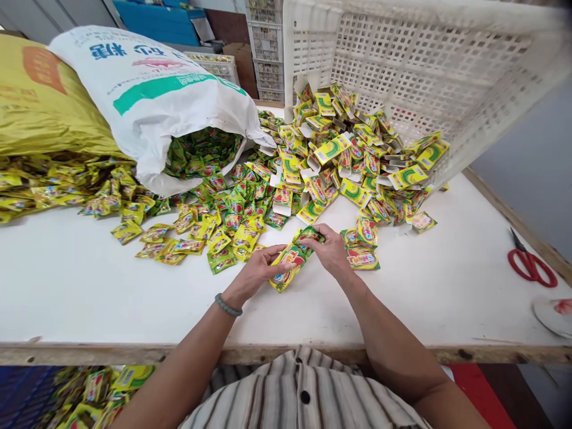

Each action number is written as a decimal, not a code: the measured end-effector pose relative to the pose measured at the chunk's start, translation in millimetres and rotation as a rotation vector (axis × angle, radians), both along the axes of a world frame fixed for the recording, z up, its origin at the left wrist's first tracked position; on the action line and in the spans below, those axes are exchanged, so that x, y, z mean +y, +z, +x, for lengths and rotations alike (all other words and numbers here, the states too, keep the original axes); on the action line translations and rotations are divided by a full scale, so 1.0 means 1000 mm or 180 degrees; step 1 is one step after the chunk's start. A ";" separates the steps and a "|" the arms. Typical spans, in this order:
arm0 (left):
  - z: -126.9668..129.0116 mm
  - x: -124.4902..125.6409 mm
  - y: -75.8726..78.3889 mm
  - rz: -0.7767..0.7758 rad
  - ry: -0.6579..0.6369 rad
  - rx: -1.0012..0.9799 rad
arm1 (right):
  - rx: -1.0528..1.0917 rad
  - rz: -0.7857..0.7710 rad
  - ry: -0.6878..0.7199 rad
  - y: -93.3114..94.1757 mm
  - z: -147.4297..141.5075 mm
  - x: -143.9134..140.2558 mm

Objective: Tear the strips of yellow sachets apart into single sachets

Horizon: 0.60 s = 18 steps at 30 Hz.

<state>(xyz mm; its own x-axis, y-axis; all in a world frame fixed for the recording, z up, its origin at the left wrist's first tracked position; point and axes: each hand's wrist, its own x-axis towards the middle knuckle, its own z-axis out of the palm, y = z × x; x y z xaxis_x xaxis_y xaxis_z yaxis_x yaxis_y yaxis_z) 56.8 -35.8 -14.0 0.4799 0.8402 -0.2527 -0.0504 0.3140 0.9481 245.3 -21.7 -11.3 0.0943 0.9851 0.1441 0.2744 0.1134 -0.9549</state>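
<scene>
— Yellow-green sachets, that's what I've got: a small stack (292,259) at centre frame, just below the big spill. My left hand (259,271) is closed round its lower end, thumb on top; my right hand (330,250) pinches the upper end, fingers curled over the edge.

— Both hands shut on the same stack, then?

— Yep, both on it, held just over the white table (89,292). Can't tell if it touches the top.

— What's near your right hand?

— A few loose sachets (361,247), just beside it on the right, lying flat.

— And the rest?

— Big heap of sachets (232,208) running from centre to the left, pouring out of a white sack (152,89) w/ green stripe, upper left. Yellow sack (40,101) behind it, far left edge. Upper centre-right, a pile of small yellow cartons (353,149), some flat, some open, spilling from a white plastic crate (424,53) tipped on its side.

— Anything at the edges?

— Red scissors (529,262) at right edge of the table, well apart from my hands. More sachets (89,393) lower left, below the table edge. Grey-green bracelet (227,305) on my left wrist, striped shirt (304,399) at bottom centre.
</scene>
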 end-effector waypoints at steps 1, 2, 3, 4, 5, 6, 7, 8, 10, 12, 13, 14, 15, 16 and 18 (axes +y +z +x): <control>0.001 0.000 0.001 -0.0068 0.0026 -0.0056 | -0.0073 0.0086 -0.0020 -0.001 -0.003 -0.001; 0.001 -0.001 0.002 -0.0157 0.0090 -0.0098 | -0.0142 0.0148 0.0004 -0.001 -0.005 -0.002; 0.002 -0.001 0.002 -0.0253 0.0189 -0.0127 | -0.0200 0.0189 0.0072 -0.002 -0.008 -0.003; 0.003 -0.002 0.003 -0.0343 0.0305 -0.0146 | -0.0251 0.0218 0.0163 -0.002 -0.010 -0.004; 0.003 -0.002 0.003 -0.0410 0.0419 -0.0160 | -0.0303 0.0242 0.0244 -0.003 -0.011 -0.005; 0.004 -0.002 0.004 -0.0448 0.0509 -0.0175 | -0.0357 0.0265 0.0277 -0.004 -0.011 -0.005; 0.005 -0.002 0.003 -0.0454 0.0559 -0.0195 | -0.0412 0.0283 0.0265 -0.004 -0.011 -0.005; 0.005 -0.003 0.003 -0.0442 0.0570 -0.0216 | -0.0457 0.0291 0.0223 -0.005 -0.010 -0.005; 0.006 -0.003 0.002 -0.0409 0.0538 -0.0253 | -0.0504 0.0274 0.0096 -0.007 -0.009 -0.004; 0.005 -0.003 0.001 -0.0398 0.0539 -0.0284 | -0.0512 0.0213 0.0089 -0.009 -0.009 -0.003; 0.005 -0.003 0.001 -0.0406 0.0556 -0.0293 | -0.0503 0.0163 0.0155 -0.009 -0.009 -0.003; 0.004 -0.004 0.000 -0.0420 0.0581 -0.0302 | -0.0487 0.0100 0.0230 -0.009 -0.010 -0.004; 0.004 -0.003 0.000 -0.0433 0.0625 -0.0318 | -0.0464 0.0035 0.0280 -0.009 -0.010 -0.004; 0.004 -0.003 -0.001 -0.0444 0.0683 -0.0342 | -0.0444 -0.0016 0.0281 -0.008 -0.010 -0.005; 0.004 -0.002 -0.001 -0.0445 0.0789 -0.0402 | -0.0452 0.0004 0.0130 -0.008 -0.011 -0.006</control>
<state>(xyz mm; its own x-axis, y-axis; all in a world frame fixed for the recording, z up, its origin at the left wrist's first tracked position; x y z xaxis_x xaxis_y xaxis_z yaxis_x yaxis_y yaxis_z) 60.7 -37.7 -15.3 0.2996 0.8969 -0.3254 -0.2564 0.4042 0.8780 234.3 -27.9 -19.0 0.0326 0.9874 0.1545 0.4020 0.1286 -0.9066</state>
